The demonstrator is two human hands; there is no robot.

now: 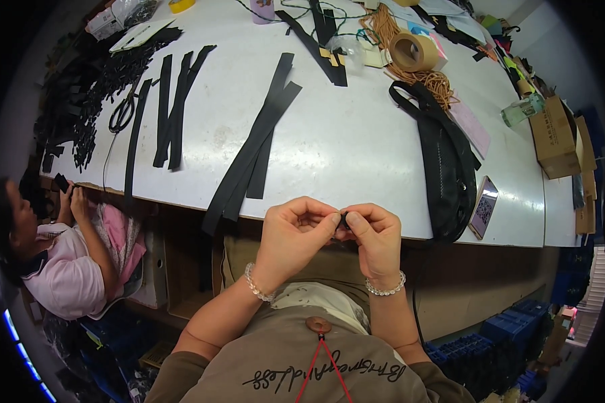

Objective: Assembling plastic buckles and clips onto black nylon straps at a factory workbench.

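Observation:
Just over the near table edge, my left hand (pixel 292 236) and my right hand (pixel 378 236) meet. Both pinch a small black piece (pixel 343 220) between thumbs and forefingers; its kind is too small to make out and the fingers cover most of it. Ahead of my left hand, long flat black strips (pixel 247 168) lie crossed, their near ends hanging past the edge. To the right of my right hand rests a black bag (pixel 444 171) with a strap loop. A phone (pixel 484 209) lies beside that bag.
More black strips (pixel 175 114), black-handled scissors (pixel 122 115) and a heap of small black pieces (pixel 91 121) cover the table's left side. At the back right are a tape roll (pixel 412 52) and brown cord (pixel 440 87). A seated co-worker (pixel 67 269) handles a black piece at left.

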